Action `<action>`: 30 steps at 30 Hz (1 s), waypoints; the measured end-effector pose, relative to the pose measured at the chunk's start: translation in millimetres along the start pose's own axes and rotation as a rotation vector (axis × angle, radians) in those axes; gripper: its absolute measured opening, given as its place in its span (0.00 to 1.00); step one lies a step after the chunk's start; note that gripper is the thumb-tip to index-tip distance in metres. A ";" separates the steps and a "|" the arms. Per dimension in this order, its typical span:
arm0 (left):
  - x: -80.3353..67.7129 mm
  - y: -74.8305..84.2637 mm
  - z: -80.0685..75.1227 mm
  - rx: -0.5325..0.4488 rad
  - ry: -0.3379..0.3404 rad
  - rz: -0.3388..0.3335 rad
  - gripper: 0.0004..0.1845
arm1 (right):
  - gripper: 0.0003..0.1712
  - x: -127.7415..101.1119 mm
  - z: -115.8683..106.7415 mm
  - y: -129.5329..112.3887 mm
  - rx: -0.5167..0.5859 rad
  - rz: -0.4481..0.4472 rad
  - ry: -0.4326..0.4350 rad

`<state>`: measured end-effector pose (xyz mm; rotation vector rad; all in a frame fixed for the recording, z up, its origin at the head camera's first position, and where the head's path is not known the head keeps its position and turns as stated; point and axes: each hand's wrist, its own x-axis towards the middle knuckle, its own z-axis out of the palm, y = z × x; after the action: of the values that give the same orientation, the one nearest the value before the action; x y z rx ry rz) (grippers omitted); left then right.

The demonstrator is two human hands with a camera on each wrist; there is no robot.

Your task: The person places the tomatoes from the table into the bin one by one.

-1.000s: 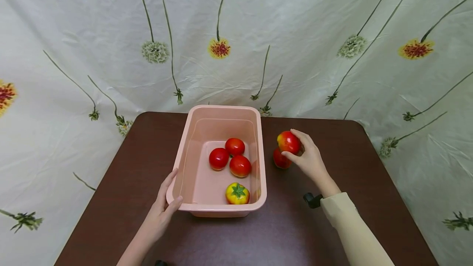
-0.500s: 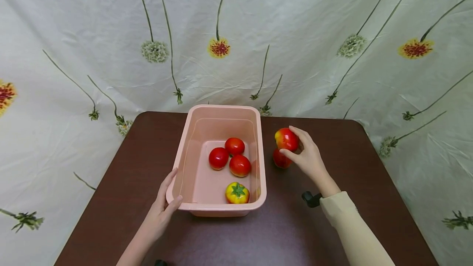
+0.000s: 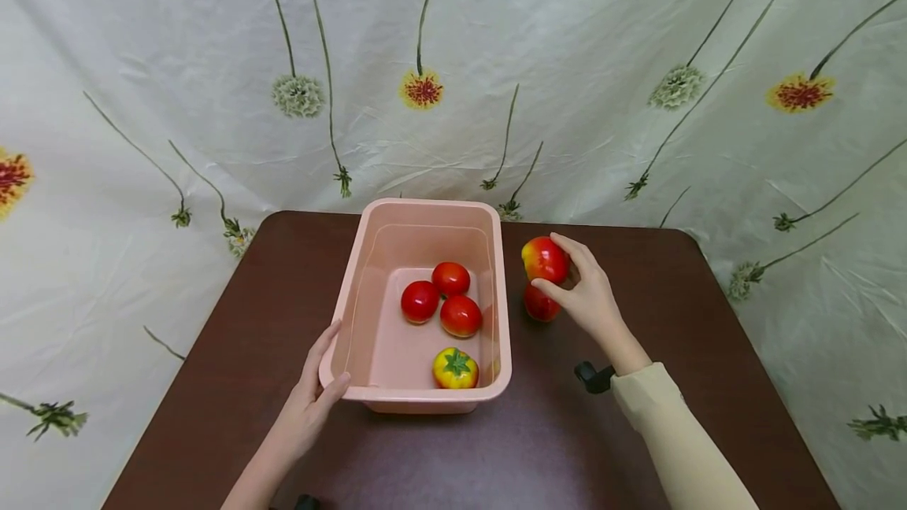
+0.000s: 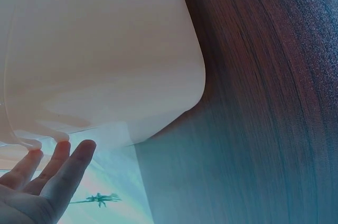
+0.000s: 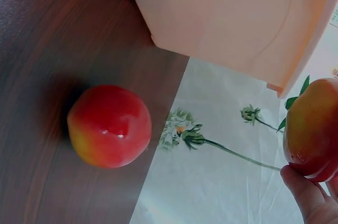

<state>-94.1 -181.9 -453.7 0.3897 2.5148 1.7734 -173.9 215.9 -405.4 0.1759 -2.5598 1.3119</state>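
My right hand point(image 3: 584, 293) holds a red and yellow tomato point(image 3: 544, 259) point(image 5: 311, 129) in the air, just right of the pink plastic tub point(image 3: 340, 313) point(image 5: 227, 18). Under it another red tomato point(image 3: 540, 304) point(image 5: 109, 126) lies on the brown table point(image 3: 638, 431). Inside the tub are three red tomatoes point(image 3: 443, 299) and a yellow one with a green stem point(image 3: 456, 369). My left hand point(image 3: 315, 392) point(image 4: 42, 176) rests with straight fingers against the tub's near left corner point(image 4: 105, 76).
A flowered white cloth point(image 3: 453, 61) hangs behind the table and drapes past its sides. A small black object point(image 3: 592, 376) shows by my right wrist. The table point(image 4: 264, 102) runs bare in front of the tub.
My right hand has lifted its tomato a little higher and slightly left, towards the tub. My left hand and the tub have stayed put.
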 end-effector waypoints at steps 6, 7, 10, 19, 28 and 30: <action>0.7 -0.1 -1.0 0.014 -0.001 -0.003 0.37 | 0.42 2.3 0.7 -6.0 0.014 -0.013 0.003; 0.8 -0.1 -1.0 0.014 -0.002 -0.004 0.37 | 0.42 2.7 0.9 -6.8 0.017 -0.015 0.002; 0.6 -0.1 -0.8 0.017 -0.002 -0.004 0.37 | 0.42 3.4 1.8 -8.2 0.025 -0.022 -0.002; 0.3 -0.4 -1.0 0.020 0.000 0.008 0.37 | 0.42 4.7 4.3 -13.2 0.046 -0.050 -0.003; 0.5 -1.1 -0.3 0.006 0.008 0.038 0.37 | 0.43 6.2 6.5 -22.8 0.048 -0.055 -0.021; -0.3 -1.7 -0.5 0.010 0.010 0.027 0.37 | 0.43 6.8 6.8 -24.5 0.036 -0.057 -0.022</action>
<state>-94.1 -182.9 -455.2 0.4186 2.5388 1.7772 -176.2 196.1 -388.2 0.2699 -2.5305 1.3432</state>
